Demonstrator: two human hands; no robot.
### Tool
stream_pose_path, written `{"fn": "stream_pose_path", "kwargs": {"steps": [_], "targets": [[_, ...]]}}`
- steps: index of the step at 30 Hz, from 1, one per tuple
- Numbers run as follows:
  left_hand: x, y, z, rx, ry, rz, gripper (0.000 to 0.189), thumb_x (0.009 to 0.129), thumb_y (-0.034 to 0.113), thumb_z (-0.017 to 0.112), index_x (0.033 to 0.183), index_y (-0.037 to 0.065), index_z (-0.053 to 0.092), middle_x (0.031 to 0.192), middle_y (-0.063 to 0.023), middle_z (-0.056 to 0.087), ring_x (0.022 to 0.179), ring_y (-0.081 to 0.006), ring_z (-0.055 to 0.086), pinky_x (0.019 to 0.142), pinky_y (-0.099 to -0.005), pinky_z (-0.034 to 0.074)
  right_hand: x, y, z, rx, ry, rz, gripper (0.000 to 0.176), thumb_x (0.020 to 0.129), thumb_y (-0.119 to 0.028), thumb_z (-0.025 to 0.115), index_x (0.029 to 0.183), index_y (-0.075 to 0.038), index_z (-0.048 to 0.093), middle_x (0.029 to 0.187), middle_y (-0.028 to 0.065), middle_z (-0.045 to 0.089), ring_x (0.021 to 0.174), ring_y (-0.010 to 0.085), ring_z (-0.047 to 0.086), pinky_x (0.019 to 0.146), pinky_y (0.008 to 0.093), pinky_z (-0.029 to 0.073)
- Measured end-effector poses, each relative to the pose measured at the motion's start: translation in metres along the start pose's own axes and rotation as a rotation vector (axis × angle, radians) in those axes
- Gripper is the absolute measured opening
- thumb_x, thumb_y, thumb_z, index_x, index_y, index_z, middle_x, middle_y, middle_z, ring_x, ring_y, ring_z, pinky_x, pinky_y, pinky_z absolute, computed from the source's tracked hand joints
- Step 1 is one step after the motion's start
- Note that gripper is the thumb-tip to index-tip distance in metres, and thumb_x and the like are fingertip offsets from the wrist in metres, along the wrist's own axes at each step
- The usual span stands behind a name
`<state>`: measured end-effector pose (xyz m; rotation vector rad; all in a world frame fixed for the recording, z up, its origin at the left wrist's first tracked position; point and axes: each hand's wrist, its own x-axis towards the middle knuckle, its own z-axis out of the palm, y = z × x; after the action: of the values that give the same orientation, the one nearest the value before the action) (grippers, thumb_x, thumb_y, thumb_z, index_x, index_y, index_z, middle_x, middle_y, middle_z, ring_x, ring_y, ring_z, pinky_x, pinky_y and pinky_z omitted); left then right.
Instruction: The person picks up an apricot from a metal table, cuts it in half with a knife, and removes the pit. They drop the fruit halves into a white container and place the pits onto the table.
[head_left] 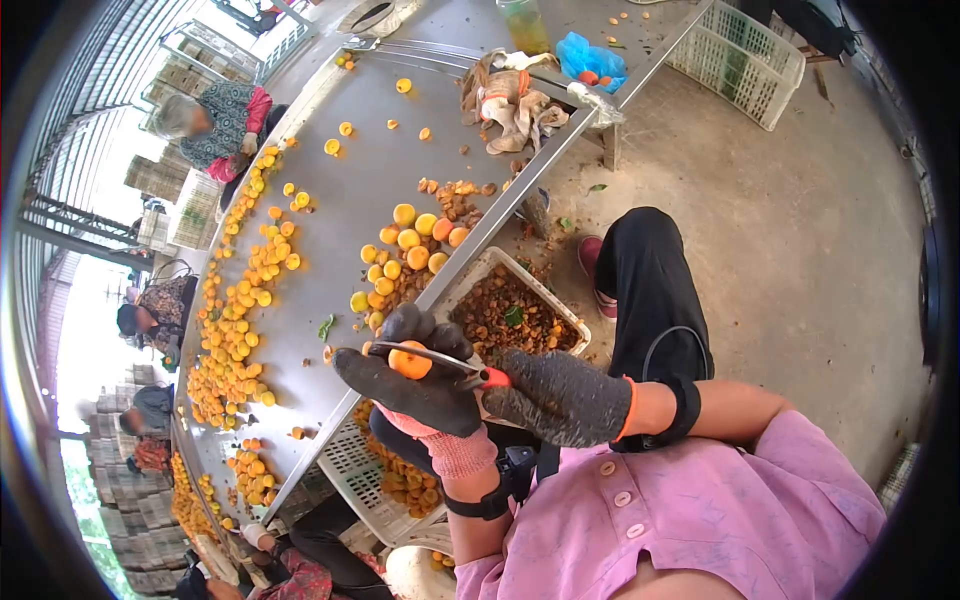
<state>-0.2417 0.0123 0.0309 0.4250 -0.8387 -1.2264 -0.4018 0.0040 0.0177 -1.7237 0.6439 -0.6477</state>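
My left hand (430, 400), in a dark-palmed glove with a pink cuff, is closed around an orange apricot (410, 360). In my right hand (560, 396), gloved in dark grey with an orange edge, is a knife (493, 378) by its red handle. Its narrow blade reaches left across the fruit; whether it has cut in cannot be told. Both hands are just off the table's near edge. Beyond them on the metal table (340, 235) lies a pile of whole apricots (418, 256), with brown pits (455, 205) beside it.
Below the edge stand a crate of brown pits (515, 310) and a white crate of apricot pieces (400, 480). Halved apricots (235, 330) line the far side. Cloths (510, 105) and a blue bag (590, 62) lie at the table's end. Several people sit around the table.
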Motion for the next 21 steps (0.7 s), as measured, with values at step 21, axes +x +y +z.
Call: {"fn": "stream_pose_path", "kwargs": {"steps": [21], "targets": [[-0.005,-0.005,0.034,0.454,0.62,-0.14,0.054,0.094,0.042,0.029,0.1,-0.004,0.057,0.095,-0.0146,0.062,0.086,-0.0219,0.059,0.08,-0.0317,0.045,0.014,0.002,0.022,-0.566,0.167,-0.245,0.02,0.076,-0.022,0.057,0.091,-0.008,0.057,0.075,0.0155,0.054,0.057,0.0309,0.058,0.048,0.0388,0.047]]}}
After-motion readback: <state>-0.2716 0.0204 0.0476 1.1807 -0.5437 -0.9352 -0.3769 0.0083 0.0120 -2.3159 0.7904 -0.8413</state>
